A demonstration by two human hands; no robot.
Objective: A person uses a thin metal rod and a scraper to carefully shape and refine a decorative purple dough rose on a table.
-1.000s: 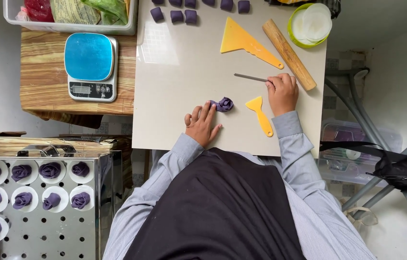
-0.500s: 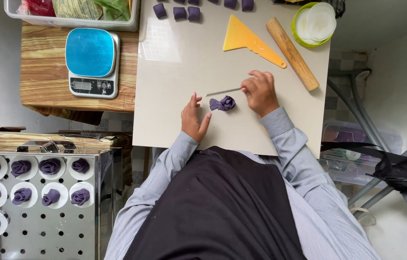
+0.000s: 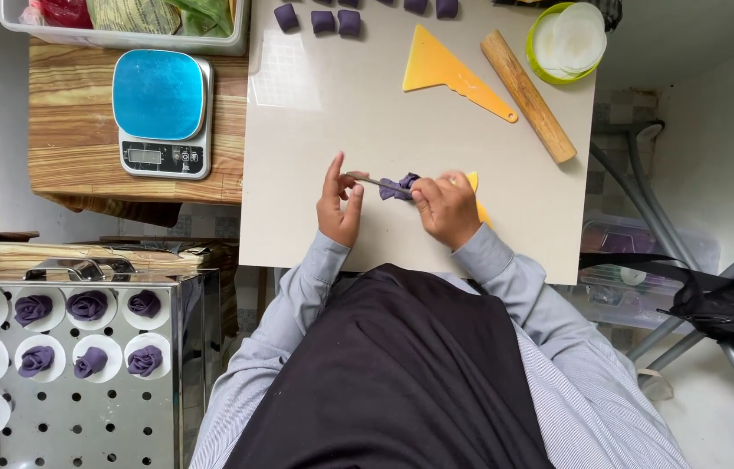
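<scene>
Shaping step: right hand [image 3: 445, 207] pinching a thin metal stick [image 3: 381, 182] against the purple rose-shaped dough piece [image 3: 399, 187], left hand [image 3: 339, 198] loosely spread beside it; the next move likely calls for light, controlled pressure

Pale worktop [image 3: 315, 156] in the upper centre, wooden table [image 3: 72, 130] at upper left, grey wall behind it, perforated steel tray [image 3: 80, 417] at lower left, grey metal legs [image 3: 688, 339] and clear plastic boxes [image 3: 636, 260] on the right, white floor at lower right, even daylight
</scene>
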